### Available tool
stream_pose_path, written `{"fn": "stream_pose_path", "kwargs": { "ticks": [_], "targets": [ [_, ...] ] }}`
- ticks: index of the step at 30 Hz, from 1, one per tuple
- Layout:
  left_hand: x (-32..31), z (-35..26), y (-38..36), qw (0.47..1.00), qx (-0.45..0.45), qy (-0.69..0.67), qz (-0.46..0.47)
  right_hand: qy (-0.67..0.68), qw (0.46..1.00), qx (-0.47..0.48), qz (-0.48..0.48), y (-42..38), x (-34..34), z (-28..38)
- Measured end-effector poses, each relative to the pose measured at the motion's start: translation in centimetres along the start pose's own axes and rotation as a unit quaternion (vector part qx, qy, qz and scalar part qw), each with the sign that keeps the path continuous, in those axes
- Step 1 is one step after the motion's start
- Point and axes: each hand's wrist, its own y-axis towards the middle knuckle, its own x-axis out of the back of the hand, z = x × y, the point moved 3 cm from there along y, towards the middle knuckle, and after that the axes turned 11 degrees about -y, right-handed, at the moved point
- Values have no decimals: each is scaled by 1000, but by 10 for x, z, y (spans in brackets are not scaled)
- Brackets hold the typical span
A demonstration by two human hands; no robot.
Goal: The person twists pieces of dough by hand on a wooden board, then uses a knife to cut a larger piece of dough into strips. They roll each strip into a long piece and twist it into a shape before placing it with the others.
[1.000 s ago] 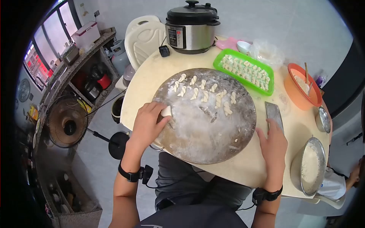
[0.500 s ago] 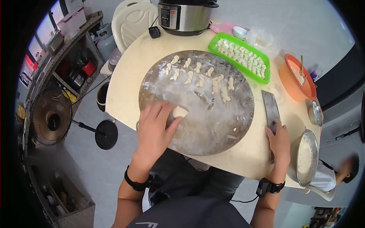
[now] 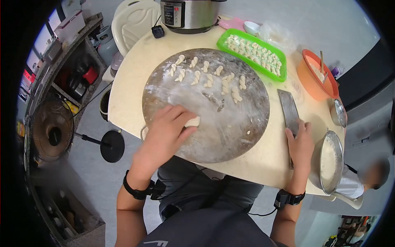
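My left hand (image 3: 166,131) is over the near left part of a round, floured board (image 3: 205,142). Its thumb and fingers close round a small pale piece of dough (image 3: 192,122). My right hand (image 3: 300,146) is at the handle of a cleaver (image 3: 289,108), which lies flat on the table right of the board. Thumb and fingers there are spread apart on either side of the handle; the palm side is hidden. Several small twisted dough pieces (image 3: 197,77) lie in loose rows across the far half of the board.
A green tray (image 3: 222,42) of twists stands behind the board. To the right are an orange bowl (image 3: 306,80), a small metal bowl (image 3: 338,113) and a metal bowl of flour (image 3: 323,179). A cooker (image 3: 191,16) stands at the back, a fan (image 3: 53,127) at left, a person (image 3: 354,185) at right.
The view has shifted slightly, moving everything up and left. The right hand's fingers have spread wider and shifted right beside the cleaver handle. The left hand covers more of the dough piece.
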Motion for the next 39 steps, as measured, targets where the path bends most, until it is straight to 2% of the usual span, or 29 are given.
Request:
{"fn": "stream_pose_path", "kwargs": {
  "ticks": [3,5,7,10,16,22,25,27,29,32,35,38,39],
  "targets": [
    [-20,-22,2,998,-48,-29,-28,130,978,111,-120,-5,35,39],
    [-31,-34,3,995,-79,-48,-45,290,930,224,-26,-22,45,78],
    [-41,-39,5,991,-103,-57,-69,314,876,363,38,-32,54,111],
    [-45,-40,3,993,-90,-55,-59,307,849,422,79,-31,33,130],
    [-42,-36,-4,996,-48,-70,-20,310,832,457,50,-26,18,141],
    [-41,-31,2,998,-58,-21,16,248,860,444,42,-31,30,131],
    [-40,-32,0,999,-39,0,23,273,874,402,14,-33,39,102],
    [-41,-41,-7,996,-39,54,57,203,928,309,-47,-32,44,68],
    [-47,-45,-16,990,-30,99,91,99,980,154,-73,-34,39,34],
    [-54,-45,-26,980,-12,144,133,-40,995,42,-80,-35,17,-5],
    [-52,-47,-27,979,-2,145,144,-71,996,17,-59,-39,-1,-26],
    [-47,-45,-26,987,1,114,113,-37,995,-31,86,-36,-2,-23],
    [-45,-45,-25,990,-3,105,96,-14,996,-14,83,-34,-2,-22]
  ]
}}
